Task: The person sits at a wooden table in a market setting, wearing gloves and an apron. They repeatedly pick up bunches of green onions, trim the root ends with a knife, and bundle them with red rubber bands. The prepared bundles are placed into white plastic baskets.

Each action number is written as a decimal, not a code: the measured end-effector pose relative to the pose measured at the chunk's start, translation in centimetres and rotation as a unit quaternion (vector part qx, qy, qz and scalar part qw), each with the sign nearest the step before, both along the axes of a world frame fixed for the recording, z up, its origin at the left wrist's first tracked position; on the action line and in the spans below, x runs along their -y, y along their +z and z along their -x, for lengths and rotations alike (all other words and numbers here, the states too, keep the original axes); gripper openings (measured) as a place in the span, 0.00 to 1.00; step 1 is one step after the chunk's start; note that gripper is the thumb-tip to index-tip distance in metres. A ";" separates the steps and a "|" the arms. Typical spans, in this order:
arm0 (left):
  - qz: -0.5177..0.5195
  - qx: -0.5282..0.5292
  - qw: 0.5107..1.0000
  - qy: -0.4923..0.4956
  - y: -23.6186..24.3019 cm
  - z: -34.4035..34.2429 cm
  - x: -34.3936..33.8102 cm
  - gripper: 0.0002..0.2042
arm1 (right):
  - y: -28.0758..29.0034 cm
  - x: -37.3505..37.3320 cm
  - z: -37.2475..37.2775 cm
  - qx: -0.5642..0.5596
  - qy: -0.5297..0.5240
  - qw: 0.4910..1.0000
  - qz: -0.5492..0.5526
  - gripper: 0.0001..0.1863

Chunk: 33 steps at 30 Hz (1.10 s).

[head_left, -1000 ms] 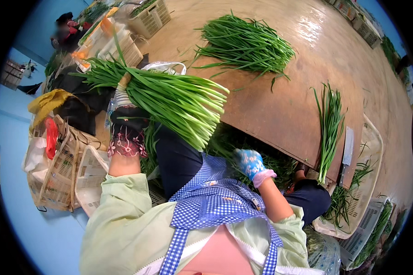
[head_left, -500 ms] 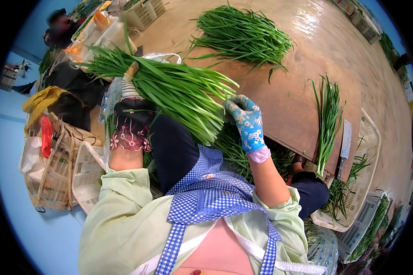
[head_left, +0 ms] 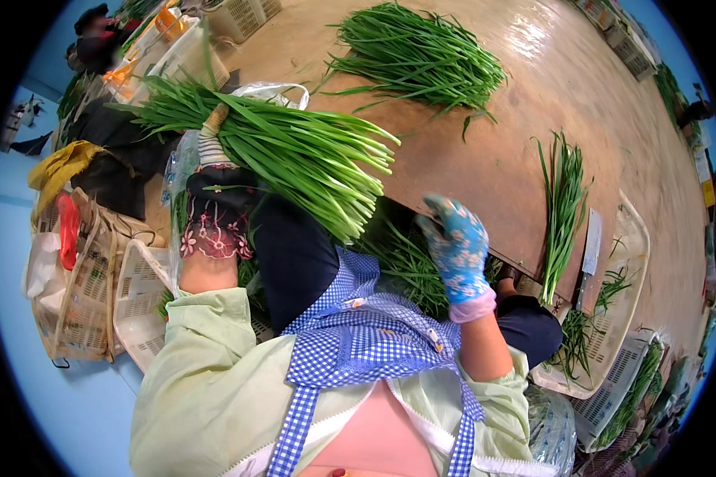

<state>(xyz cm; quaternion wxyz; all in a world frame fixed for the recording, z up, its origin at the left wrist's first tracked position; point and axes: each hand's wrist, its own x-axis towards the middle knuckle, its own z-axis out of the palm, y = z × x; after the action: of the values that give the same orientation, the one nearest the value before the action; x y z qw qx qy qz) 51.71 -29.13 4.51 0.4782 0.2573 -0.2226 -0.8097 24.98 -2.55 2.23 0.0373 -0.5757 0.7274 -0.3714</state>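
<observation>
My left hand (head_left: pixel 213 137), in a striped glove with a black lace cuff, is closed round a thick bunch of garlic chives (head_left: pixel 298 155). The bunch lies sideways above my left thigh, pale cut ends to the right and dark leaf tips to the left. My right hand (head_left: pixel 457 242), in a blue flowered glove, is apart from the bunch, near the board's front edge. Its fingers are bent, with a gap between thumb and fingertips; nothing shows in them. More loose greens (head_left: pixel 410 266) lie below, between my knees.
A brown board (head_left: pixel 493 183) carries a large chive pile (head_left: pixel 422 56), a smaller bunch (head_left: pixel 561 215) and a knife (head_left: pixel 590 254). White crates stand right (head_left: pixel 632 262) and left (head_left: pixel 139 298). A person (head_left: pixel 95 40) is at the far left.
My right hand has drawn away from the bunch's cut ends, right and toward me, and its fingers have loosened. The left hand still holds the bunch, shifted slightly left.
</observation>
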 end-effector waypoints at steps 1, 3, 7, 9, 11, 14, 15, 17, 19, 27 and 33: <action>-0.001 -0.009 1.000 -0.017 -0.7 0.0 0.5 0.18 | 1.8 1.6 -1.2 -0.036 0.017 0.998 0.039 0.17; 0.000 -0.012 0.999 -0.037 -0.2 0.5 0.6 0.19 | 3.0 4.6 -3.3 -0.054 0.066 0.994 0.072 0.14; 0.034 -0.006 0.998 -0.055 1.0 1.5 -0.4 0.18 | 2.2 6.0 -3.1 -0.162 0.080 0.983 -0.010 0.07; 0.048 -0.006 0.999 -0.021 0.7 0.9 -0.3 0.18 | 2.0 4.6 -2.7 -0.188 0.055 0.981 -0.009 0.03; 0.034 0.012 0.999 0.000 1.1 -0.5 -0.3 0.18 | -0.2 2.1 -1.3 -0.151 0.060 0.986 -0.027 0.01; 0.021 -0.024 0.999 0.038 -0.6 -2.3 1.3 0.17 | -4.9 -2.5 2.7 -0.207 0.062 0.895 -0.390 0.05; 0.015 -0.021 0.999 0.024 -0.8 -2.8 1.7 0.17 | -5.6 -3.7 3.5 -0.214 0.060 0.829 -0.513 0.07; 0.005 -0.014 1.000 -0.005 -0.8 -3.0 1.7 0.19 | -5.6 -4.5 3.5 -0.175 0.069 0.908 -0.373 0.09; -0.001 -0.025 0.998 -0.056 0.9 -2.2 -0.2 0.21 | -3.6 -2.4 0.9 -0.003 0.051 0.997 -0.058 0.08; 0.006 -0.035 0.998 -0.053 -0.6 -1.6 0.5 0.19 | -1.0 5.3 -3.5 0.036 0.091 0.993 -0.060 0.10; -0.016 0.010 0.999 0.027 -1.9 -2.2 0.4 0.17 | 1.0 3.8 -4.4 0.161 0.090 0.982 0.046 0.12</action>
<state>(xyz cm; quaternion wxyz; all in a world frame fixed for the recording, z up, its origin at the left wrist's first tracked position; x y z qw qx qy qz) 53.91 -29.53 2.57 0.4936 0.2788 -0.2075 -0.7973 29.36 -6.35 3.19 0.1607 -0.5723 0.6393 -0.4878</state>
